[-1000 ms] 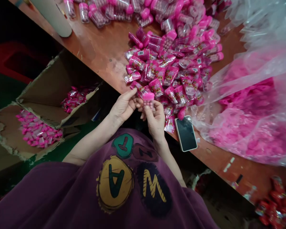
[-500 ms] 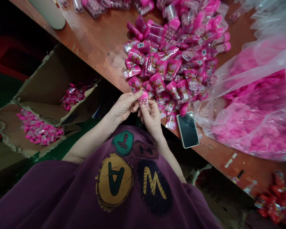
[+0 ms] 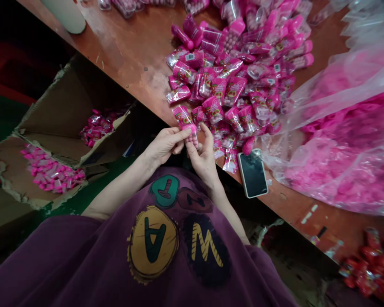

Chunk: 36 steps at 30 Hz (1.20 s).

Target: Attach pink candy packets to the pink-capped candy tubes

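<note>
In the head view, the left hand (image 3: pixel 164 146) and right hand (image 3: pixel 203 155) together pinch a small clear pink-capped candy bottle (image 3: pixel 193 134) at the near edge of the brown wooden table (image 3: pixel 137 59). Finished pink packets already fill the torn cardboard box (image 3: pixel 64 123) left of the table, while a large heap of pink wrapped bottles (image 3: pixel 233 72) on it remains.

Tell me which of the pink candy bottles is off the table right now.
The small pink-capped bottle pinched between the left hand and right hand at the table edge; all the others lie in the pile.

Below the hands, the purple shirt (image 3: pixel 83 264) carries round badges with single letters, upside down to the camera: "A" on yellow, "W" on dark, "T" on green. Print on the pink packets (image 3: pixel 224 89) beyond the hands is too small to read.
</note>
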Tool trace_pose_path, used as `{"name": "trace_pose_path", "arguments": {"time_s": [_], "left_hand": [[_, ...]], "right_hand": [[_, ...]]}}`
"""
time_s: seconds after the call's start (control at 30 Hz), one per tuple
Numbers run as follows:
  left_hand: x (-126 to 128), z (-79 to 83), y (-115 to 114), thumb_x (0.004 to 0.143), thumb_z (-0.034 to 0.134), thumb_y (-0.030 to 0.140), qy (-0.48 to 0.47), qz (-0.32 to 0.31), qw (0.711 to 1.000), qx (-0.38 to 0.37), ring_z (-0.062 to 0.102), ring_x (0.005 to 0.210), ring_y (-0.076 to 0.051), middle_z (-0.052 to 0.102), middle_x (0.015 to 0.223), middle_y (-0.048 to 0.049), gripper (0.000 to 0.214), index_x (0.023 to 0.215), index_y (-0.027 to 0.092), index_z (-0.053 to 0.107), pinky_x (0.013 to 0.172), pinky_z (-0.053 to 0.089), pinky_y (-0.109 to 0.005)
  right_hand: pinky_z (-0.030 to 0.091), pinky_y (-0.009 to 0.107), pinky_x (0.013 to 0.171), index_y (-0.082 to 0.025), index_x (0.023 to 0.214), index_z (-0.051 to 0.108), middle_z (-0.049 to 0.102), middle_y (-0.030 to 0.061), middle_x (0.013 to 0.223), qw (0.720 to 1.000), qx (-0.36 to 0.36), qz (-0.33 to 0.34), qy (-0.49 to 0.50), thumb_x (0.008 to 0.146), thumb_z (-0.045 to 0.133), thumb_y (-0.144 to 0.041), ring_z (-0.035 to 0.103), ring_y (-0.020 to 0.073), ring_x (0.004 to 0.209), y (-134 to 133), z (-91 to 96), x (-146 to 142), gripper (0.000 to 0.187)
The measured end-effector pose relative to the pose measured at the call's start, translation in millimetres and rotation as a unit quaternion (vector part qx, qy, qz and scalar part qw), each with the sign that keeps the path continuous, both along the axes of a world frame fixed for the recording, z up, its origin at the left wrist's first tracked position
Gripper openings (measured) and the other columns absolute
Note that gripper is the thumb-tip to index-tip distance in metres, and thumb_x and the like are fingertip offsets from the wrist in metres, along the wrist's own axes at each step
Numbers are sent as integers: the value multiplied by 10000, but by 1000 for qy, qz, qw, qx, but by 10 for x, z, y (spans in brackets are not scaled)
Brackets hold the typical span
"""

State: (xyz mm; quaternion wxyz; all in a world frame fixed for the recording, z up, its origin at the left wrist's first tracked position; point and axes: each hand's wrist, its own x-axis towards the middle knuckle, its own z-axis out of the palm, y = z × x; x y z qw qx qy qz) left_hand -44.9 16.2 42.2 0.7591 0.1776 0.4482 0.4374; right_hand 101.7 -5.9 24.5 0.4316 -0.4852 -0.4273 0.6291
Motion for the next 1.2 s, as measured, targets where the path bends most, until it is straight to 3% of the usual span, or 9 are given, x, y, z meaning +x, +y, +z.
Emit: {"name": "trace_pose_path", "arguments": {"time_s": [0.13,0.37,0.57,0.67,0.83,0.97,1.03,1.2], "left_hand": [[-21,7,9,940,805,395,-12,-3,1000,9,393,383,-17,587,536,7,397,675,120,694,425,281,-190],[-36,-50,-48,865,874,400,-64,-36,997,4,442,410,-20,649,656,-12,323,799,109,753,419,280,-183],[-42,-85,-120,846,891,415,-46,-80,996,10,455,425,-38,655,644,-18,337,895,101,779,437,328,-188],[-27,-93,-114,853,884,434,-42,-44,998,8,433,401,-21,710,708,-38,349,856,111,751,414,311,-182],[-29,-110,-94,860,889,413,-51,8,999,-3,346,360,-5,549,506,38,386,742,121,666,410,267,-165],[-35,-142,-128,932,805,489,-57,-19,998,-11,384,366,-17,633,550,-28,433,754,124,656,417,269,-171],[-33,-150,-159,942,792,497,-66,-17,998,-15,388,371,-23,614,538,-17,429,771,123,670,423,277,-174],[-40,-98,-222,905,851,350,-50,5,999,-5,394,393,-22,570,529,24,285,814,122,708,445,298,-179]], "right_hand": [[434,269,494,-360,1545,381,552,-78,708,994,-64,79,46,907,815,-531,521,128,548,17,84,58,791],[211,225,384,-379,1577,346,517,-104,656,983,-105,103,113,904,806,-540,388,93,449,9,53,83,831],[384,246,440,-370,1509,446,575,-60,798,994,-68,73,53,890,824,-533,473,95,530,28,21,95,744],[438,267,489,-365,1492,452,595,-56,802,996,-47,65,33,893,827,-526,502,108,555,41,5,88,725],[401,275,454,-352,1467,434,616,-73,728,995,-47,81,41,912,786,-590,470,109,492,4,-42,107,699],[417,278,444,-355,1434,423,630,-87,701,995,-48,68,53,925,752,-627,471,105,450,-16,-108,72,664],[422,269,448,-351,1428,405,634,-96,693,994,-49,69,67,918,761,-625,488,105,449,-10,-167,38,680],[389,243,433,-335,1340,422,626,-112,688,990,-57,66,106,901,765,-642,431,86,430,-2,-278,17,636]]}}
